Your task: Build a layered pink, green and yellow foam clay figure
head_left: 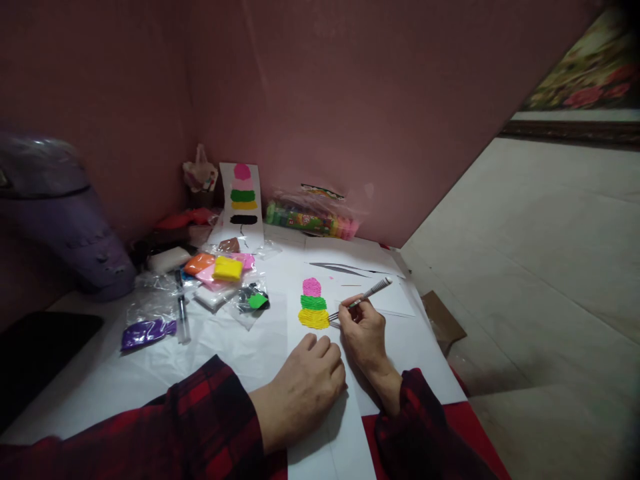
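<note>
My right hand [364, 328] grips a slim striped tool [376, 288], its thin prongs touching the right edge of a yellow clay shape [313, 319] on white paper. Above the yellow, a green band [313, 303] and a pink rounded piece [311, 287] are stacked, all with textured surfaces. My left hand [306, 383] rests on the paper just below the clay, its fingers curled under; whether anything is beneath them is hidden.
Bagged clay in yellow [228, 269], orange and purple [148, 333] lies left beside a clear pen [182, 313]. A painted card [243, 207] leans at the back near a packet of colours [313, 219]. A purple bottle [80, 227] stands far left.
</note>
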`<action>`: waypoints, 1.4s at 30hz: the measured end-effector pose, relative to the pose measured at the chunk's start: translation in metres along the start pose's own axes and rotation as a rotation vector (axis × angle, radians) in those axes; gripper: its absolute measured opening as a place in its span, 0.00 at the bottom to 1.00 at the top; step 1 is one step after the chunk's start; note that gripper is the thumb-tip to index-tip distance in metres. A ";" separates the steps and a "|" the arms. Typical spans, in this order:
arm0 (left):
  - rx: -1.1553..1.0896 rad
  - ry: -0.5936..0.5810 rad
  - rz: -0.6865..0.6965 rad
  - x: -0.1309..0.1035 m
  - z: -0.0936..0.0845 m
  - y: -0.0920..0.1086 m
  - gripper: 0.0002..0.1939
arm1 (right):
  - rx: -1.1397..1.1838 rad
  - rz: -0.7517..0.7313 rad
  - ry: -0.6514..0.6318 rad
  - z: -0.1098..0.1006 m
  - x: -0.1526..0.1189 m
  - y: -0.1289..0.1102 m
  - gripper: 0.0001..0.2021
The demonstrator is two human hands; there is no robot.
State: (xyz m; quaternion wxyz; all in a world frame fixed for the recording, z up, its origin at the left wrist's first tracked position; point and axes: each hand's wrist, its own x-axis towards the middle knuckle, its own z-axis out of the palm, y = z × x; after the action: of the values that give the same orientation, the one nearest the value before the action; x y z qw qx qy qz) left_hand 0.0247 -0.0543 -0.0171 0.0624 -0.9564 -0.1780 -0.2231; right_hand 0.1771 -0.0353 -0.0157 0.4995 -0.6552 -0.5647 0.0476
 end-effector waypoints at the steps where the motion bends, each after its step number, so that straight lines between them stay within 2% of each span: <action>1: -0.004 -0.003 -0.001 0.000 0.000 0.000 0.06 | -0.002 0.002 0.001 0.000 0.000 0.000 0.06; 10: -0.010 -0.012 -0.005 0.001 -0.001 -0.001 0.06 | 0.014 0.008 0.008 0.000 0.002 -0.005 0.08; 29: -0.002 0.005 -0.003 0.001 -0.001 0.000 0.07 | 0.370 0.185 -0.063 0.006 0.001 0.002 0.11; 42: -0.005 0.009 -0.006 -0.001 0.000 0.000 0.07 | 0.417 0.223 -0.056 0.007 0.002 -0.006 0.11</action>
State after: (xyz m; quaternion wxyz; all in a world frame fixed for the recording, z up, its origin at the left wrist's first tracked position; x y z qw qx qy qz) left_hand 0.0240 -0.0543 -0.0173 0.0601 -0.9550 -0.1801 -0.2280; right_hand 0.1693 -0.0300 -0.0137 0.5998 -0.5946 -0.4804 0.2363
